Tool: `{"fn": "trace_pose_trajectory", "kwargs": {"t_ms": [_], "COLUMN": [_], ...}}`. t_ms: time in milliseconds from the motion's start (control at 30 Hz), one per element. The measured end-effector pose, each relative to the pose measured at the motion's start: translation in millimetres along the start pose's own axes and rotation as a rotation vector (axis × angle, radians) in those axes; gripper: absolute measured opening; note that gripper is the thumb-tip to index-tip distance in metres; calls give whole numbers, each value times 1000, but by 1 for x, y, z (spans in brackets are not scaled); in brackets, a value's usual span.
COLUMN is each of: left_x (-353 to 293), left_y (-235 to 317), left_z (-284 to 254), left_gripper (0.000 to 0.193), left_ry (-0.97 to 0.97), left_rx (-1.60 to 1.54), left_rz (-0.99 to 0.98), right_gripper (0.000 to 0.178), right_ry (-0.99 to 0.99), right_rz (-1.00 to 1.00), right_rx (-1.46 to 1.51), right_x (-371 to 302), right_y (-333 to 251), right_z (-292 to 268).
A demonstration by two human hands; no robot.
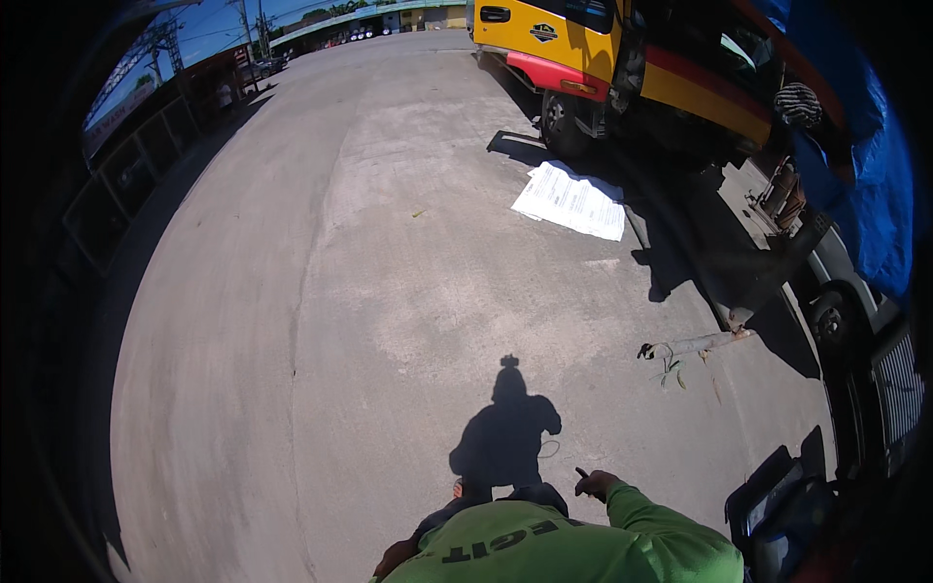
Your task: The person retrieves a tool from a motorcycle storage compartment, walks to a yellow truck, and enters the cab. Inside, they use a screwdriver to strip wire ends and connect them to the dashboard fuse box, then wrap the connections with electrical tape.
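On the sunlit concrete (224,321), a pale pole (695,344), perhaps a bare stick or branch, with its long axis roughly crosswise to the body and its right end tipped slightly farther off. At the left end of the pole, just on the near side, a few green leaves (673,365).

On the near side of the pole and to its left, the right grip (599,483) at the end of a green sleeve (671,534), one finger stretched out to the left, the others curled or out of sight. Nothing visibly clasped; whether closed or apart beyond that one finger, impossible to tell. No contact with the pole: concrete between.

From right grip to pole, a line forward and to the right, with the pole's left end nearer and the finger aimed away from it. Right hand nearer than left. Farther from the pole, the left arm (397,557), partly behind the green shirt (486,544); left grip not surely distinguishable, state unknown.

Left of the pole, the person's shadow (505,437) with a thin loop (549,449) just beside, string or only shadow. Beyond the pole and leftward, a white sheet (573,199); farther beyond, a yellow and red vehicle (564,49).
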State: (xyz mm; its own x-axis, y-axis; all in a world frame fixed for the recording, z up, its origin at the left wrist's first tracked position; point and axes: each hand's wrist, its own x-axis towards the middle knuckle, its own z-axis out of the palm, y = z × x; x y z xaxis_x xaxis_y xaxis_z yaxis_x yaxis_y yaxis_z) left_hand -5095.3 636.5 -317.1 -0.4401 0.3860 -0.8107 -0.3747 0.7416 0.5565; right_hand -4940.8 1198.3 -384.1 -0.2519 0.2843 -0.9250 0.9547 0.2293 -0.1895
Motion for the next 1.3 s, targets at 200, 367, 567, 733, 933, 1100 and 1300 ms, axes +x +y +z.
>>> {"fn": "trace_pose_trajectory", "kwargs": {"t_ms": [200, 367, 567, 733, 933, 1100, 1300], "left_x": [123, 242, 323, 383, 518, 620, 712], "left_y": [119, 209, 325, 420, 513, 605, 729], "left_z": [-142, -238, -361, -463, -598, -748, -889], "left_gripper": [37, 37, 37, 37, 37, 37, 38], "left_ry": [-3, 40, 174, 228, 222, 173, 105], "left_rx": [-26, -63, -176, -236, -245, -199, -132], "left_rz": [65, 72, 44, 40, 50, 88, 122], "right_gripper": [40, 38, 31, 20, 23, 23, 22], "right_ry": [-171, -144, -68, -105, 38, -66, -42], "right_rz": [129, 168, 35, -361, -804, -288, -42], "right_rx": [290, 371, 332, 287, 190, 295, 403], "right_x": [27, 116, 208, 249, 336, 360, 403], "right_y": [-71, -222, -526, -812, -1066, -1152, -1172], "right_z": [-25, -80, -228, -348, -403, -420, -455]}}
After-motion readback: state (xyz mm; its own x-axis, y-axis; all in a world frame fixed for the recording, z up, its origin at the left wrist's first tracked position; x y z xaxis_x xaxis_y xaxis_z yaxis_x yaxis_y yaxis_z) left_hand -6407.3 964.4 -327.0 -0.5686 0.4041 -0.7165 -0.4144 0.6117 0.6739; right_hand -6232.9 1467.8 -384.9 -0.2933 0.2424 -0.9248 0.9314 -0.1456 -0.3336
